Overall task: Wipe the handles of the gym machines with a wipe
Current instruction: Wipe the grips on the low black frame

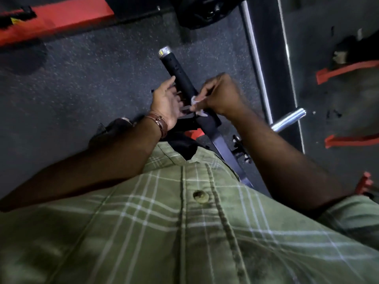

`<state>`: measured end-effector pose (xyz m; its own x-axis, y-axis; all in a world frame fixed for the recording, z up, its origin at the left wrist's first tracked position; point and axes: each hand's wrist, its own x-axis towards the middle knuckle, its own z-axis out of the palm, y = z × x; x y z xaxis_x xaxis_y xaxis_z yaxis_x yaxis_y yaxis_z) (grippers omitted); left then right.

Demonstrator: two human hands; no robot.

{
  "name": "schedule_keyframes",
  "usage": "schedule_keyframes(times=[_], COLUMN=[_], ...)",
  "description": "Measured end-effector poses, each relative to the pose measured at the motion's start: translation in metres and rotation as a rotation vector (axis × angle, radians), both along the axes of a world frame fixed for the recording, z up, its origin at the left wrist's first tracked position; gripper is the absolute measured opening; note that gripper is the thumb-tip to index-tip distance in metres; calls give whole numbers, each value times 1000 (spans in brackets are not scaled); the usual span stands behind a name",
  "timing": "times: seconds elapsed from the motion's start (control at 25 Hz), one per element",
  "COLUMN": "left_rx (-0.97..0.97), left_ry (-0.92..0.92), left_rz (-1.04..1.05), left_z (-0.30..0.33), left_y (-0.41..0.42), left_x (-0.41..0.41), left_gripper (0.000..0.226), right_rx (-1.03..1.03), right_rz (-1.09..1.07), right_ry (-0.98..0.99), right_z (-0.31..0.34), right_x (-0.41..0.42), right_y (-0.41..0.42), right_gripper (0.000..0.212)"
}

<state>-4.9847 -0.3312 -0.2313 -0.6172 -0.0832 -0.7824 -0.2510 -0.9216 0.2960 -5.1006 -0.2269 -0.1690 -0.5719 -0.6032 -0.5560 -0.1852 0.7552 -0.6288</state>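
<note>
The right hand (220, 97) pinches a white wipe (195, 105) against the black handle (185, 83), low on its grip. The left hand (166, 101), fingers spread, rests beside the handle above the floor (92, 74).

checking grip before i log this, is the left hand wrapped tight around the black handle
No, the left hand lies open beside the black handle with fingers extended, while the right hand pinches the white wipe against it.

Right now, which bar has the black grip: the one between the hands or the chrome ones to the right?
The one between the hands: the handle has a black grip with a silver end cap. The long bar and short peg are bare chrome.
</note>
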Motion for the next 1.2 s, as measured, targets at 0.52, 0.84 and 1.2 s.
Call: schedule_keyframes(times=[0.52,0.84,1.2], left_rx=[27,-90,-127], left_ry=[60,40,71], left_rz=[82,-9,34], left_z=[-11,-3,-7], left_y=[7,11,18], left_x=[3,4,5], left_gripper=[86,76,57], right_rx=[221,-261,-183], right_rz=[758,253,-345], right_ry=[437,217,-384], right_z=[5,-12,-36], right_x=[8,-10,-10], right_y=[-52,2,11], right_gripper=[27,14,18])
